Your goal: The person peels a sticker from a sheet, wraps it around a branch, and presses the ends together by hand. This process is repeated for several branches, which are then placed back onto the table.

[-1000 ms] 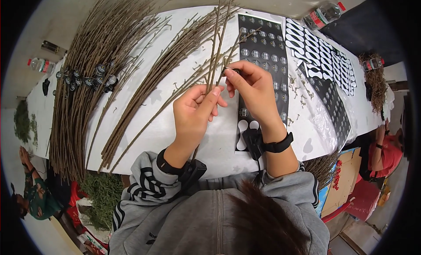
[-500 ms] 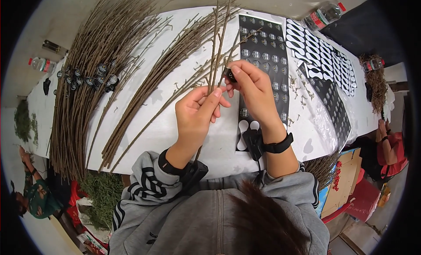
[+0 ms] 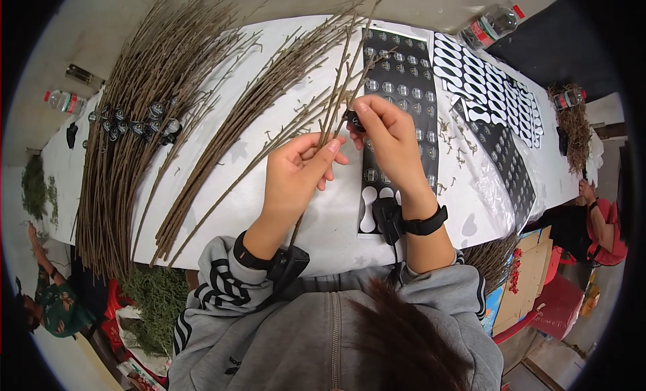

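Note:
My left hand (image 3: 296,172) pinches a few thin brown twigs (image 3: 343,75) between thumb and fingers, their stems running down past the wrist. Close beside it, my right hand (image 3: 390,138) grips a small black sticker label (image 3: 354,120) against the twigs. A black sheet of round labels (image 3: 402,115) lies under and beside the right hand, with some backing bared at its near end. To the left rests a loose bundle of bare twigs (image 3: 235,128). Farther left lies a thick pile of twigs (image 3: 108,182) with several round black labels (image 3: 156,110) stuck on them.
A mostly peeled label sheet (image 3: 484,81) and clear plastic film (image 3: 484,196) lie at right, near scattered twig bits (image 3: 454,145). Plastic bottles (image 3: 491,27) stand at the table's edges. Greenery (image 3: 158,303) sits below the table at left. Other people are at both sides.
The twigs in my left hand have tilted to the right at their tops. My left hand has shifted slightly left; the right hand keeps its grip on the black label.

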Motion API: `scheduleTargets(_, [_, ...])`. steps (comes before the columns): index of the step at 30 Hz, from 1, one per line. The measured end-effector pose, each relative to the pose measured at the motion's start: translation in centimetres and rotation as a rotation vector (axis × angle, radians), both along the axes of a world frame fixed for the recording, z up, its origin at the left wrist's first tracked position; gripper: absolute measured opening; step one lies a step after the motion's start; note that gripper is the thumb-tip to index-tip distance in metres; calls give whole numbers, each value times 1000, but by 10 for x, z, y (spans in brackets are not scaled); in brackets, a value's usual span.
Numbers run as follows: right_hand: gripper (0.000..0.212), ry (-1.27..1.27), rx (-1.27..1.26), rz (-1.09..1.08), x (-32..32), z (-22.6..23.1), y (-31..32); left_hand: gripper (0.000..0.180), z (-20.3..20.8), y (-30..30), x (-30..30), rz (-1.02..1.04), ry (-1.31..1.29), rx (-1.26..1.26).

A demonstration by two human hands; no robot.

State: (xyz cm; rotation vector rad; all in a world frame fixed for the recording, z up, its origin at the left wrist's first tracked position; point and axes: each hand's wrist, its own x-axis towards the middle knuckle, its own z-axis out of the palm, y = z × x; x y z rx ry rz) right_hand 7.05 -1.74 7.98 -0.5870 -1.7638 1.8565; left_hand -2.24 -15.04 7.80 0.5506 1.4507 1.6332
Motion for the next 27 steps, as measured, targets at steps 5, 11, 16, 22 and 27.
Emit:
scheduleTargets(5, [29,110,-16,-43,3,1,5,23,11,-10,-9,9,53,19])
scheduleTargets(11, [31,195,-40,-48,2,7,7,29,57,-49,-36,61,104,38])
scheduleTargets(16, [28,162,54,-141,10,10,4,37,112,-92,-72,192,176,141])
scheduleTargets(22, [24,153,158,-191,15,23,-3,41,149,-154,-160,304,464,34])
scheduleTargets(27, [22,110,231,-234,29,22,1,42,169,-190,-190,446,581,19])
